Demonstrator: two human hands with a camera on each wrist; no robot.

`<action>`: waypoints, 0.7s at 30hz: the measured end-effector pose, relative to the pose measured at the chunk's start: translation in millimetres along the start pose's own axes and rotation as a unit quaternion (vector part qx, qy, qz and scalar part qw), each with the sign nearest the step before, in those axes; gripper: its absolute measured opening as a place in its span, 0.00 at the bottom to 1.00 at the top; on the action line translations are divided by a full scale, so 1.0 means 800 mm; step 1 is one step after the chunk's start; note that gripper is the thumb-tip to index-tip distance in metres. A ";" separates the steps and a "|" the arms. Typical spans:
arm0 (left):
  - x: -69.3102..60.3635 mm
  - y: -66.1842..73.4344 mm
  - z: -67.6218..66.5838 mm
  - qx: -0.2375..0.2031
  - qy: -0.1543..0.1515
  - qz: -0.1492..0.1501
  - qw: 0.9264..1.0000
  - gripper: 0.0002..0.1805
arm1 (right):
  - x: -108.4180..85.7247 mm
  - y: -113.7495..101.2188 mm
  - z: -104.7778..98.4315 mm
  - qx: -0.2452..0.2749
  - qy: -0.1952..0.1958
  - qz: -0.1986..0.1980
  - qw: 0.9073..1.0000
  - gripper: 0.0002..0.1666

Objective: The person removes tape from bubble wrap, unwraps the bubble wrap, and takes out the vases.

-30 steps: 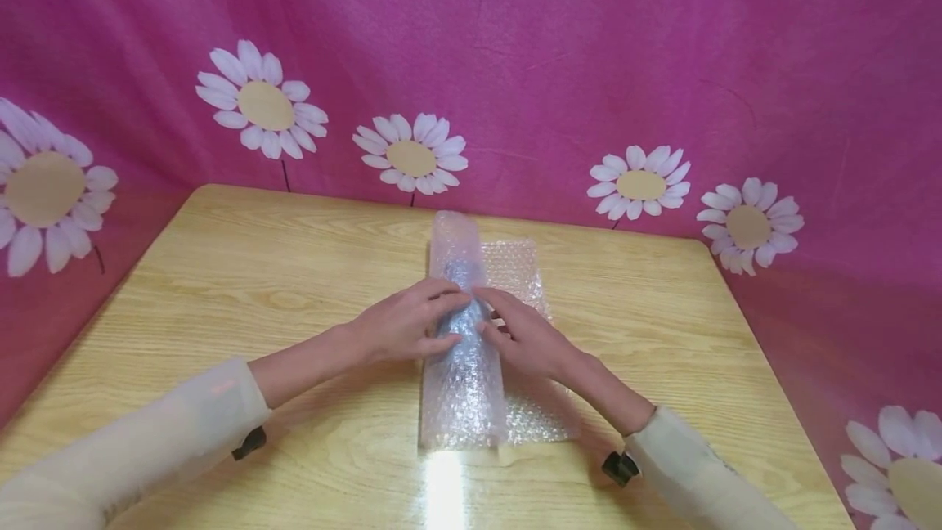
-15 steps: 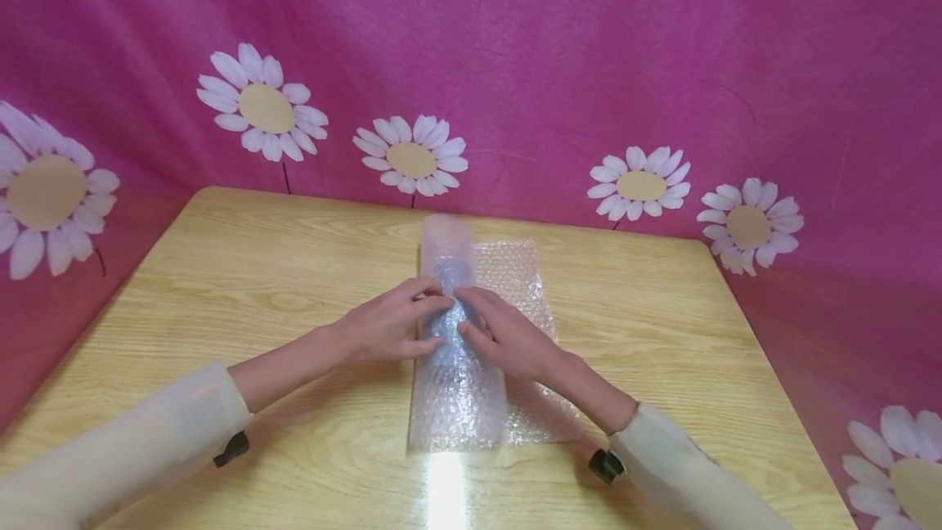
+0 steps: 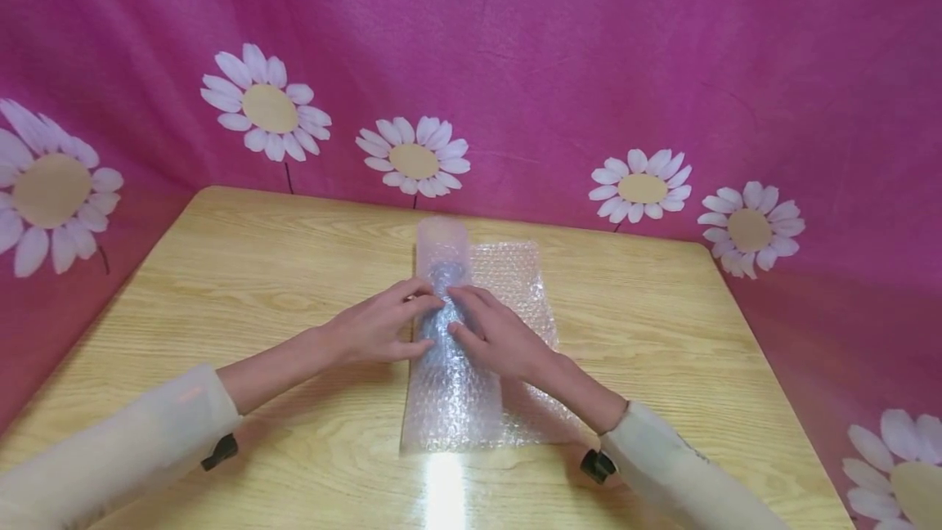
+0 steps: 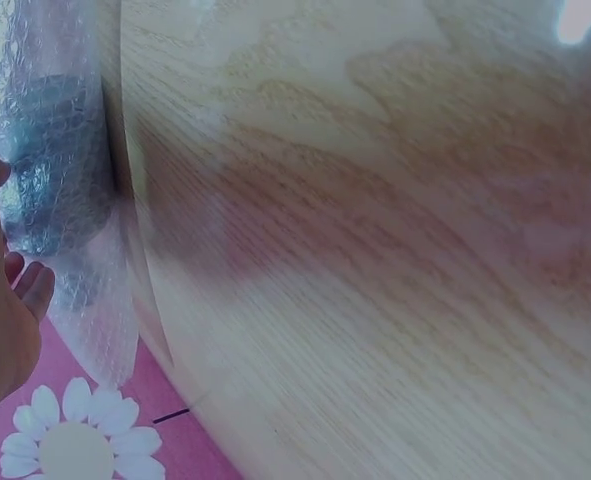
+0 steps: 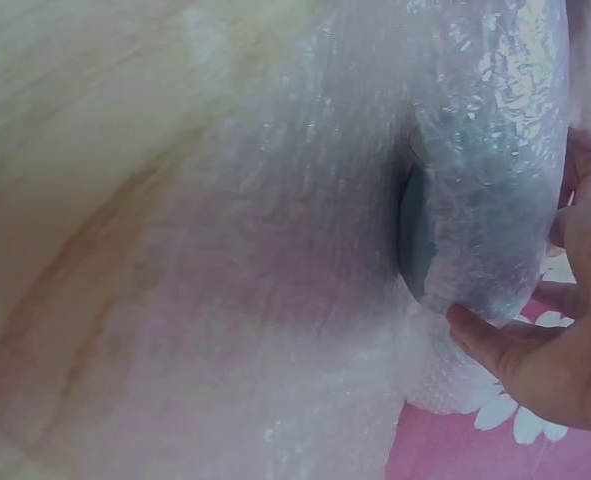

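Observation:
Clear bubble wrap (image 3: pixel 456 407) lies as a loose roll around a dark bluish object (image 3: pixel 446 275), whose exact shape is blurred by the layers. A flat part of the wrap (image 3: pixel 515 268) extends to the right. My left hand (image 3: pixel 375 324) touches the roll's left side, fingers and thumb spread and lightly bent. From the right, my right hand (image 3: pixel 504 338) rests its fingertips and thumb on the roll. In the right wrist view, a grey-blue end or side of the object (image 5: pixel 415 235) shows at the wrap's edge, near my right hand (image 5: pixel 565 365).
The light wood table (image 3: pixel 243 268) has rounded back corners. A pink cloth (image 3: pixel 515 47) with large white daisies hangs behind and at both sides. Black bands or clips (image 3: pixel 598 466) show beneath both cream sleeves. A bright reflection lies on the tabletop in front.
The wrapped roll has moved a little left over the table, with both hands following it. More of the flat wrap shows to its right near the back.

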State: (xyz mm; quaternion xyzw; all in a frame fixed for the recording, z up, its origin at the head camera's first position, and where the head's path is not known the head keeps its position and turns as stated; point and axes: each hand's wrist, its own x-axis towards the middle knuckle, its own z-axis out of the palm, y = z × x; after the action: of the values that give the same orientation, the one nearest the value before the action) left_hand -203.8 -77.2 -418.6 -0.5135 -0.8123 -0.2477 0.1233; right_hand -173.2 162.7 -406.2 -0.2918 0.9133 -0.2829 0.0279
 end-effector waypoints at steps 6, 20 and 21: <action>0.000 -0.001 -0.001 0.003 -0.009 -0.006 1.000 0.26 | -0.009 0.007 0.003 0.042 0.025 0.006 0.999 0.31; -0.001 0.009 0.002 -0.009 -0.017 -0.079 0.997 0.22 | -0.013 0.013 0.006 0.031 0.018 -0.010 0.999 0.32; -0.001 0.009 0.003 -0.007 -0.013 -0.081 0.997 0.22 | -0.012 0.012 0.006 0.029 0.018 -0.011 0.999 0.32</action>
State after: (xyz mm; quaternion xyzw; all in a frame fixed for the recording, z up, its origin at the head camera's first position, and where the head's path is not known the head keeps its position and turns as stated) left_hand -196.8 -74.1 -419.4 -0.4502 -0.8508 -0.2560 0.0886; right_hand -169.2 172.4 -416.8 -0.2958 0.9018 -0.3146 0.0164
